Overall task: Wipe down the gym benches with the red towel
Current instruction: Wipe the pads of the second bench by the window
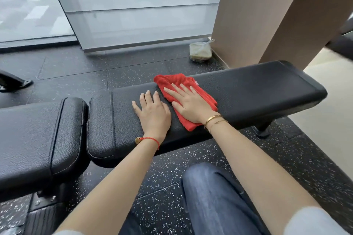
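A long black padded gym bench [257, 89] runs across the middle of the view, and a shorter seat pad [38, 131] adjoins it at the left. The red towel [172, 82] lies crumpled on the long pad near its middle. My right hand [188, 104] lies flat on the towel with straight, spread fingers and presses it against the pad. My left hand [152, 112] rests flat on the bare black pad just left of the towel, its fingers straight.
A tied plastic bag [200, 50] sits on the speckled black floor behind the bench, beside a beige column [248, 15]. A frosted glass panel [143, 5] stands behind. A black machine foot [13, 82] is at the far left. My knee in blue jeans [219, 196] is below the bench.
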`<state>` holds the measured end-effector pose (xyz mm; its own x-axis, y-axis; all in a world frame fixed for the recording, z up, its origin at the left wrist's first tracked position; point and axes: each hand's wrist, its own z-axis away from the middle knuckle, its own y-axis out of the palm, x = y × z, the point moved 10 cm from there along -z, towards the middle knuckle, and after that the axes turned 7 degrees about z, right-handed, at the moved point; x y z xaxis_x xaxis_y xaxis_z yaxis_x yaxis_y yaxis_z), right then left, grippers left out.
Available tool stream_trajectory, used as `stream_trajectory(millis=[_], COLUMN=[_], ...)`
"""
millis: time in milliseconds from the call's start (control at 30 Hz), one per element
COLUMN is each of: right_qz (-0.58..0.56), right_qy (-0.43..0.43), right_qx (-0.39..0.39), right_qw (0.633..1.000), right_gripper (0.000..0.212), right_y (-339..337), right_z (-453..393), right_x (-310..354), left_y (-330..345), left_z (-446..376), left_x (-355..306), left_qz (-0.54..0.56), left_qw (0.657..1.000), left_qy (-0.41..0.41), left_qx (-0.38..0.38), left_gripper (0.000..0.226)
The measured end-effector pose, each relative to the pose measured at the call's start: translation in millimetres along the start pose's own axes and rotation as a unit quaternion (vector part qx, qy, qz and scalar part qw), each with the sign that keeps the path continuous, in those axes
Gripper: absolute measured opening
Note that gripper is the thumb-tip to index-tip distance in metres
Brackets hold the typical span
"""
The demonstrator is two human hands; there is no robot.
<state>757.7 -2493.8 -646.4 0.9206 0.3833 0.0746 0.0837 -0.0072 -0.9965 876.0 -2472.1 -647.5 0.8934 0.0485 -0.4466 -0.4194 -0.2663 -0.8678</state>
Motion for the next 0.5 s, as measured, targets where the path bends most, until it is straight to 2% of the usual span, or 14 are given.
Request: stream_trajectory(millis=[233,333,500], right_qz=[-0.007,0.006,0.008], right_qy=[0.043,0.023,-0.007], right_qx=[-0.007,-0.039,-0.037], right_qw=[0.999,0.999,0.999], right_gripper=[0.055,0.055,0.055], right_y=[0,0,-5], right_z=[19,35,39], right_x=[3,-4,-40], left_y=[7,7,4], left_z=[1,-1,-3], left_x=[0,0,2], left_qz=[-0.014,-0.013,-0.013], left_qw=[1.000,1.000,0.999], left_qy=[-0.001,-0.006,-0.018], left_qx=[-0.008,-0.020,-0.036], left_gripper=[0.051,0.051,0.049])
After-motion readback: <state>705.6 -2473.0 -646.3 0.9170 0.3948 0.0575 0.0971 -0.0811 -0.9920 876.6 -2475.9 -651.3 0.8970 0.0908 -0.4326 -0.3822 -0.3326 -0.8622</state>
